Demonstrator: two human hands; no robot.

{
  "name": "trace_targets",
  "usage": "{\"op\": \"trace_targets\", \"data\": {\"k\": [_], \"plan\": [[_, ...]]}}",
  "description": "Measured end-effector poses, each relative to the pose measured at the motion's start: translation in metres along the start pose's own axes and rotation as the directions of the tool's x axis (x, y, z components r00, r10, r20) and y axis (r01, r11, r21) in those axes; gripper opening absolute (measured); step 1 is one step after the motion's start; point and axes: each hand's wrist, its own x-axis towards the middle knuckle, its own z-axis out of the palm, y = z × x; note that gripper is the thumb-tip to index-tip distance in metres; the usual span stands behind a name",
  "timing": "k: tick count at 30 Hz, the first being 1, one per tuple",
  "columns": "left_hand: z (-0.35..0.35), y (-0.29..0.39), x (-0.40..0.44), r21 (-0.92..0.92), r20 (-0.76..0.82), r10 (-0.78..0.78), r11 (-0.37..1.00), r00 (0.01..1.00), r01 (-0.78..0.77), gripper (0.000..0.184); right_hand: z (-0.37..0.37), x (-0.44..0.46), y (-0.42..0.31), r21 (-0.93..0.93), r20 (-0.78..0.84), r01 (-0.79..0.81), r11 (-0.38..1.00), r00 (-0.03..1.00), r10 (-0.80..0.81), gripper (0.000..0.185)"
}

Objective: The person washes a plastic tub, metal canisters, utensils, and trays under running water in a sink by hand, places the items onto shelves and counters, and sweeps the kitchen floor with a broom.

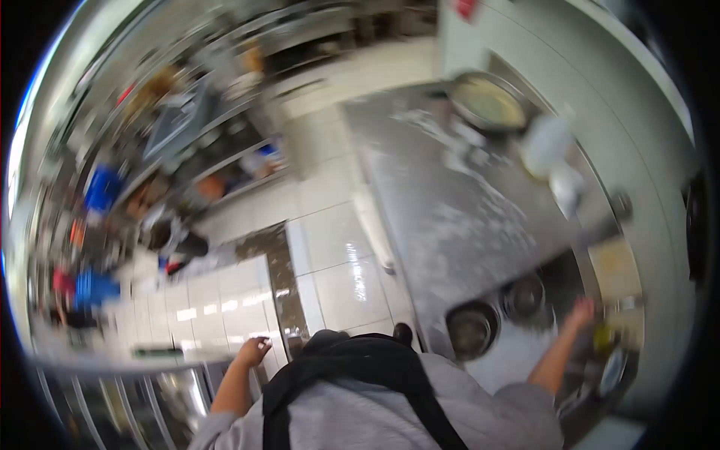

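Observation:
My left hand point(253, 351) hangs out to the side above the tiled floor, fingers loosely bent and seemingly empty; a small white patch shows at the fingertips, too blurred to name. My right hand point(580, 312) reaches over the far right side of the sink point(499, 366), close to the faucet point(624, 304). Motion smears its fingers, so whether it touches the faucet cannot be made out. Two round metal vessels, one nearer point(472, 331) and one farther point(523, 297), sit in the sink.
A wet steel counter point(442, 202) with white foam streaks adjoins the sink. On it stand a large metal bowl point(489, 102) and a whitish jug point(546, 146). Yellow and blue items point(604, 339) lie right of the sink. Shelves point(225, 161) and a blue bin point(96, 288) are at left.

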Motion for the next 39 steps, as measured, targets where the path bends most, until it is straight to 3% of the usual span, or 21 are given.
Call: {"op": "trace_targets", "data": {"k": [1, 2, 4, 6, 7, 9, 10, 11, 14, 19, 22, 26, 28, 29, 31, 32, 34, 35, 36, 38, 39], "plan": [[-0.003, -0.001, -0.007, -0.038, 0.033, -0.035, 0.999, 0.999, 0.037, 0.037, -0.011, 0.018, 0.004, -0.081, -0.082, 0.032, 0.996, 0.996, -0.039, 0.036], [0.007, -0.021, -0.011, -0.056, 0.033, -0.045, 0.997, 0.998, 0.046, 0.038, 0.003, 0.000, -0.021, -0.322, -0.113, 0.123, 0.939, 0.979, -0.167, 0.037], [0.018, -0.048, -0.024, -0.057, 0.048, -0.110, 0.992, 0.993, 0.112, 0.040, 0.031, -0.030, -0.072, -0.768, -0.170, 0.144, 0.625, 0.894, -0.415, 0.041], [0.038, -0.081, -0.037, -0.156, 0.072, -0.213, 0.962, 0.974, 0.222, 0.042, 0.040, -0.061, -0.082, -0.948, 0.018, 0.228, 0.223, 0.737, -0.676, 0.044], [0.047, -0.095, -0.044, -0.204, 0.095, -0.280, 0.934, 0.955, 0.294, 0.043, 0.046, -0.077, -0.078, -0.939, 0.036, 0.259, 0.227, 0.730, -0.683, 0.044], [0.078, -0.131, -0.058, -0.271, 0.150, -0.383, 0.871, 0.912, 0.410, 0.046, 0.062, -0.108, -0.057, -0.974, 0.163, 0.113, -0.198, 0.953, -0.257, 0.039], [0.094, -0.153, -0.066, -0.297, 0.154, -0.391, 0.858, 0.907, 0.420, 0.046, 0.072, -0.119, -0.052, -0.897, 0.127, 0.108, -0.428, 0.992, -0.016, 0.037], [0.107, -0.171, -0.075, -0.281, 0.184, -0.410, 0.849, 0.894, 0.447, 0.046, 0.087, -0.139, -0.045, -0.867, 0.103, 0.125, -0.482, 0.992, 0.072, 0.036], [0.134, -0.204, -0.100, -0.326, 0.224, -0.536, 0.746, 0.814, 0.581, 0.046, 0.138, -0.194, -0.027, -0.824, 0.114, 0.141, -0.549, 0.990, 0.085, 0.033], [0.138, -0.241, -0.124, -0.435, 0.243, -0.664, 0.577, 0.707, 0.691, 0.044, 0.264, -0.224, -0.004, -0.801, 0.276, 0.168, -0.575, 0.955, -0.106, 0.033], [0.130, -0.257, -0.112, -0.450, 0.255, -0.695, 0.530, 0.672, 0.719, 0.044, 0.351, -0.242, 0.006, -0.833, 0.386, 0.174, -0.525, 0.864, -0.324, 0.035], [0.110, -0.272, -0.075, -0.532, 0.254, -0.692, 0.483, 0.675, 0.695, 0.043, 0.468, -0.268, 0.039, -0.839, 0.544, 0.390, -0.380, 0.607, -0.579, 0.040], [0.090, -0.277, -0.051, -0.536, 0.238, -0.682, 0.501, 0.691, 0.679, 0.043, 0.531, -0.326, 0.036, -0.733, 0.650, 0.594, -0.330, 0.472, -0.596, 0.038], [0.076, -0.279, -0.041, -0.532, 0.221, -0.656, 0.539, 0.721, 0.653, 0.042, 0.564, -0.362, 0.032, -0.597, 0.708, 0.750, -0.284, 0.326, -0.627, 0.036], [0.038, -0.285, -0.024, -0.589, 0.177, -0.676, 0.510, 0.715, 0.627, 0.042, 0.634, -0.414, 0.043, -0.482, 0.810, 0.808, -0.340, 0.263, -0.523, 0.037], [0.022, -0.285, -0.014, -0.632, 0.125, -0.687, 0.501, 0.716, 0.592, 0.041, 0.673, -0.450, 0.049, -0.468, 0.829, 0.844, -0.262, 0.316, -0.462, 0.036], [-0.002, -0.291, 0.000, -0.668, 0.064, -0.718, 0.486, 0.693, 0.564, 0.039, 0.744, -0.499, 0.078, -0.199, 0.848, 0.958, -0.208, 0.061, -0.527, 0.037], [-0.014, -0.294, 0.005, -0.714, 0.055, -0.754, 0.428, 0.654, 0.554, 0.038, 0.785, -0.533, 0.092, -0.095, 0.881, 0.996, -0.001, 0.083, -0.466, 0.041], [-0.022, -0.299, 0.011, -0.753, 0.048, -0.783, 0.379, 0.620, 0.537, 0.037, 0.819, -0.598, 0.082, -0.127, 0.913, 0.988, 0.088, 0.151, -0.379, 0.044], [-0.021, -0.309, 0.022, -0.751, -0.044, -0.813, 0.410, 0.580, 0.518, 0.034, 0.889, -0.662, 0.105, 0.136, 0.933, 0.942, 0.306, -0.018, -0.359, 0.045], [-0.026, -0.308, 0.026, -0.745, -0.043, -0.823, 0.405, 0.567, 0.531, 0.034, 0.916, -0.705, 0.097, 0.176, 0.958, 0.927, 0.331, -0.084, -0.274, 0.044]]}}
